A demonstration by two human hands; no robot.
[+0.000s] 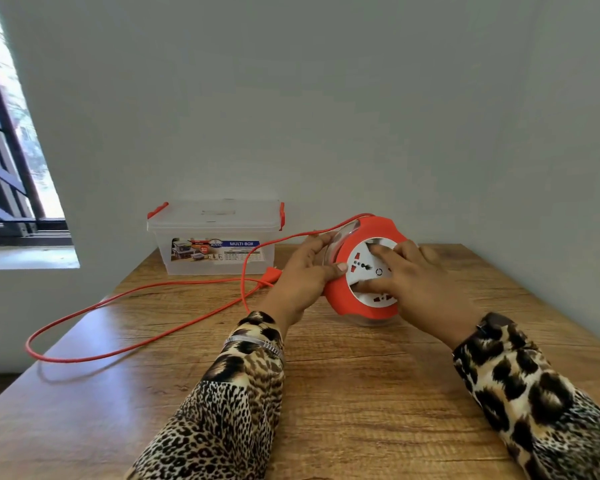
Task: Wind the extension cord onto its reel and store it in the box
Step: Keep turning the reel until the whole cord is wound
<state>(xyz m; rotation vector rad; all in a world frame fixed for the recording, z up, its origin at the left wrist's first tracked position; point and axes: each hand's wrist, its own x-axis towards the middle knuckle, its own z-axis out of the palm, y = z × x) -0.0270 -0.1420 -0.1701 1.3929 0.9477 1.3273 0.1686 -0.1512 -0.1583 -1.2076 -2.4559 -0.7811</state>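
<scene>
One reel (361,271) stands on one wooden table (343,393), with one red cord (118,299) running from it and ending in one plug (270,274). There is one clear plastic box (215,237), which carries one lid (213,214), two red clips (158,210) and one printed label (219,251). Two hands are in view, the left hand (300,275) and the right hand (416,282), along with two leopard-print sleeves (229,403), one bracelet (253,342), one watch (492,323) and one window (11,150).

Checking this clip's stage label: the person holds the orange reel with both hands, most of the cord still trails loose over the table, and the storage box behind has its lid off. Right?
Not quite: the head view shows the storage box with its lid on. The rest stands: left hand and right hand hold the orange reel, and the cord trails loose over the table.
</scene>
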